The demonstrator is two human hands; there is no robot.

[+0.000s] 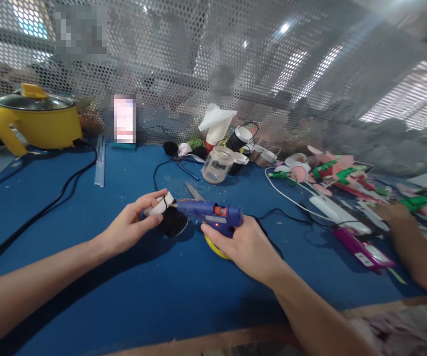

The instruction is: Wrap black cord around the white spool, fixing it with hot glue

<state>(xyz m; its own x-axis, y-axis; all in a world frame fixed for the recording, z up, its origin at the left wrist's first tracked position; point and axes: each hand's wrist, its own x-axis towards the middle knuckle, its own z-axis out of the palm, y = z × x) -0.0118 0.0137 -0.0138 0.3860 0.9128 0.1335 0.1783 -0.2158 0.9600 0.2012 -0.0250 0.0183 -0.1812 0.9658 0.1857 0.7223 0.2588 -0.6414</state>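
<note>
Nearest the camera, two bare forearms reach in from the bottom corners over the blue table (87, 306) and meet near its middle. From the lower left, the left hand (131, 228) comes in with its palm turned inward, thumb low and fingers curled over the top, clamped on a small black-and-white piece (168, 215); the white part sits under the fingertips and the black, rounded part hangs to the right, just above the table. From the lower right, the right hand (245, 247) arrives with its wrist bent and its fingers wrapped tight around the grip of a blue glue gun (213, 213). The gun's long axis lies almost level, running right to left, with the nozzle pointing left and touching, or all but touching, the piece in the left hand. A small red light glows on its body, an orange trigger shows on top, and a yellow part peeks out under the hand. A black cord (268, 217) trails off to the right.

Just behind the gun lie scissors (194, 192). Further right, another person's hand (397, 212) rests among pink and green craft pieces (332, 170), near a magenta tool (361, 252). Beyond stand a clear jar (217, 165) and, far left, a yellow pot (37, 121) against the perforated metal screen (309, 74).
</note>
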